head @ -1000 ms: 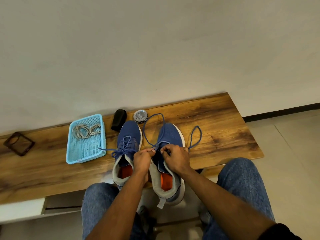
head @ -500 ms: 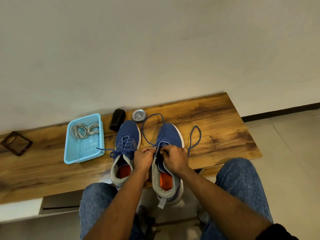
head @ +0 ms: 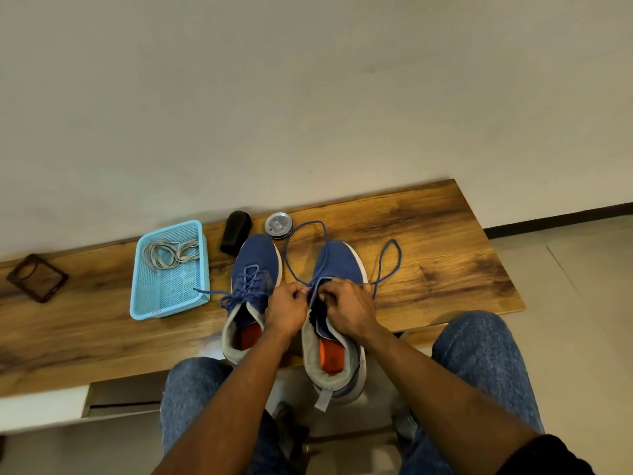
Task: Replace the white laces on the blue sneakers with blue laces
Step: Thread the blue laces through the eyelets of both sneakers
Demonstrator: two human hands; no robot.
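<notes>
Two blue sneakers stand side by side on the wooden bench (head: 428,241), toes toward the wall. The left sneaker (head: 255,265) is laced with a blue lace tied in a bow. On the right sneaker (head: 337,260) a loose blue lace (head: 388,265) loops out over the bench on both sides. My left hand (head: 286,308) pinches that lace at the shoe's left eyelet edge. Over the shoe's throat, my right hand (head: 346,308) grips the right eyelet edge and lace. The white laces (head: 169,253) lie coiled in a light blue basket (head: 171,299).
A black oblong object (head: 235,231) and a round metal tin (head: 279,225) sit behind the sneakers near the wall. A dark square frame-like item (head: 36,277) lies at the bench's far left. My knees in jeans flank the heels at the bench's front edge.
Both hands stay on the right sneaker's throat with small finger movements. The blue lace loops keep nearly the same shape.
</notes>
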